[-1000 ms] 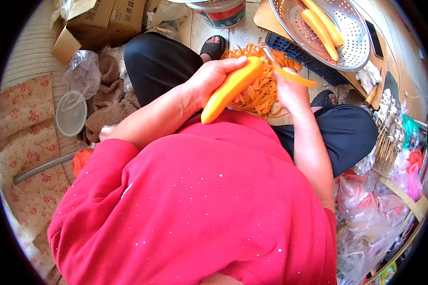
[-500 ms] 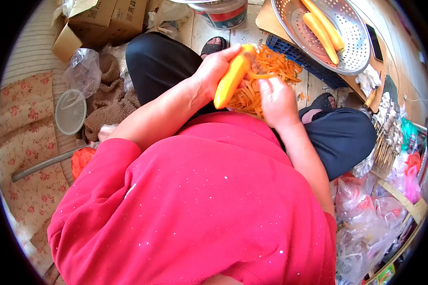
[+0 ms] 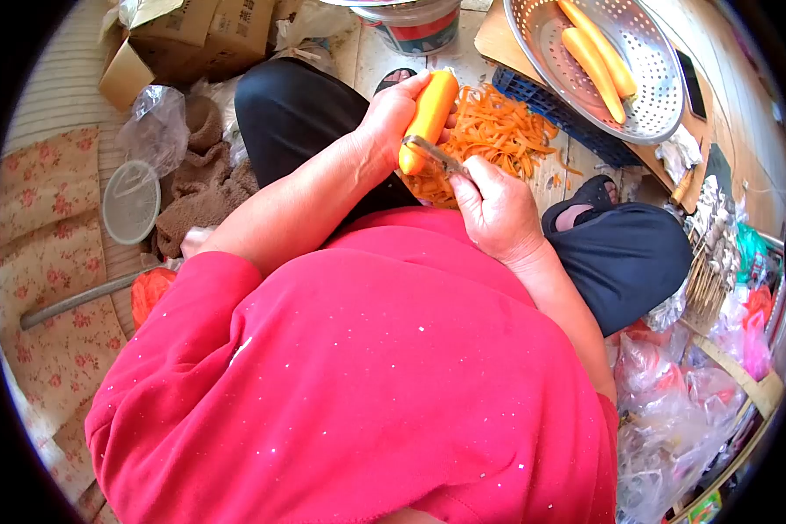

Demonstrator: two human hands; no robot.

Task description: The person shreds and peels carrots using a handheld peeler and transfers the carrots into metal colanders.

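Note:
My left hand (image 3: 391, 122) is wrapped round an orange carrot (image 3: 434, 103), which points down toward my lap. A metal peeler (image 3: 442, 157) is gripped by its handle in my right hand (image 3: 498, 208), its head touching the carrot near the lower end. Beneath and beyond the hands, a pile of orange peelings (image 3: 505, 131) lies on the floor. At the upper right, two peeled-looking carrots (image 3: 596, 68) rest in a perforated metal colander (image 3: 655, 100).
The colander stands on a wooden board (image 3: 495, 39) over a blue crate (image 3: 576, 124), with a phone (image 3: 692, 85) beside it. A tub (image 3: 415, 31) is at the top, a cardboard box (image 3: 203, 39) upper left, plastic bags (image 3: 677, 410) at the right.
The carrot has been turned more upright in my left hand. My right hand has moved down and toward my body, bringing the peeler to the carrot's lower end. The strip of peel seen earlier is gone.

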